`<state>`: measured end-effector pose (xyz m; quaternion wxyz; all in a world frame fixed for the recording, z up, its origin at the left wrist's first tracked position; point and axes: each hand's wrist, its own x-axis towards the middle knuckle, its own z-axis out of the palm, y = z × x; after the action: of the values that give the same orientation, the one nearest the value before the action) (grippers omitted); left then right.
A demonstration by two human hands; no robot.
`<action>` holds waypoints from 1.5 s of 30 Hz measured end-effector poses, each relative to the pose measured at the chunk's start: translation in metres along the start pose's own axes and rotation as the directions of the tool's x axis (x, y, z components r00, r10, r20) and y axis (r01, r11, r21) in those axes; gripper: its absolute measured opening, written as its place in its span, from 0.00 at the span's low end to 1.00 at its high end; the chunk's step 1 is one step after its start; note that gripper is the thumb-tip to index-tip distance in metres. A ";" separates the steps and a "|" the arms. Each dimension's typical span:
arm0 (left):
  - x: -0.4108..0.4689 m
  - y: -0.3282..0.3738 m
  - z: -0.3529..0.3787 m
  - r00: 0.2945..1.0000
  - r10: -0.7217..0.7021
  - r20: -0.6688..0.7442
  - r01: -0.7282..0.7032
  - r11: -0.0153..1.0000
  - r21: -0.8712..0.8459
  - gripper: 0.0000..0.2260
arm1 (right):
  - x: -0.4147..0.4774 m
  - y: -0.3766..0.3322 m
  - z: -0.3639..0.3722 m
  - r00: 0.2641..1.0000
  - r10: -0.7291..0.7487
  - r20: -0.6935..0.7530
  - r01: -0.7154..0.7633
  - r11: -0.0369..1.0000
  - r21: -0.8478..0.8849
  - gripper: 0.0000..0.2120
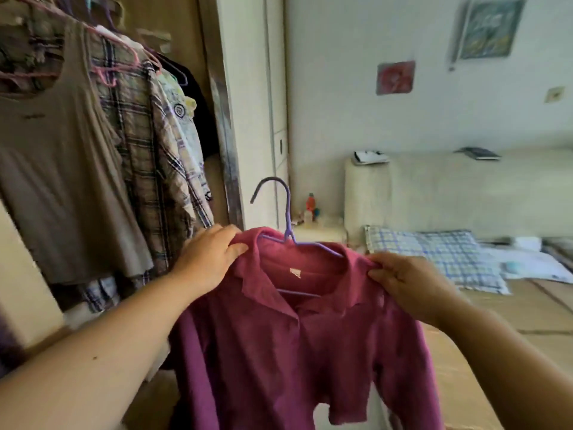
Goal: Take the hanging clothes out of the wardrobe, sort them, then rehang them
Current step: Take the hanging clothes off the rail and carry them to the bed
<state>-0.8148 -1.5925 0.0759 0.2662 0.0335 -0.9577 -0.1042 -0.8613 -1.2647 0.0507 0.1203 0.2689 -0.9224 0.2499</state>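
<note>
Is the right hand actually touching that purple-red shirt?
Touching. The head view shows the right hand pinching the shirt at its shoulder, with the fingers curled over the fabric and no gap between them.

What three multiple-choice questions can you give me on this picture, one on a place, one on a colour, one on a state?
1. Where does the plaid shirt hang?
A. in the wardrobe at left
B. on the bed
C. on the wall by the pictures

2. What colour is the hanger in the magenta shirt?
A. white
B. purple
C. green

3. How is the magenta shirt held?
A. by one hand only
B. by neither hand
C. by both hands, at its shoulders

Answers:
1 A: it hangs among the other clothes at left.
2 B: its hook shows purple above the shirt.
3 C: the left hand and right hand each grip a shoulder.
</note>
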 end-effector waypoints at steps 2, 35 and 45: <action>-0.015 0.015 0.014 0.993 0.104 0.047 -0.104 0.995 0.005 0.13 | -0.049 0.004 0.005 0.996 0.088 0.026 -0.088 0.996 -0.009 0.02; -0.263 0.597 0.303 0.282 0.656 0.700 -0.594 0.693 -0.409 0.14 | -0.615 0.285 -0.079 0.067 0.996 0.062 -0.971 0.051 0.232 0.06; -0.308 0.642 0.409 0.234 0.436 0.869 -0.583 0.778 -0.234 0.15 | -0.645 0.412 -0.012 0.012 0.974 0.227 -0.996 0.031 -0.083 0.06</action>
<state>-0.7680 -0.8547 -0.2821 -0.2643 -0.3219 -0.9075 0.0542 -0.5567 -0.6764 -0.3325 -0.2040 -0.4156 -0.8419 0.2771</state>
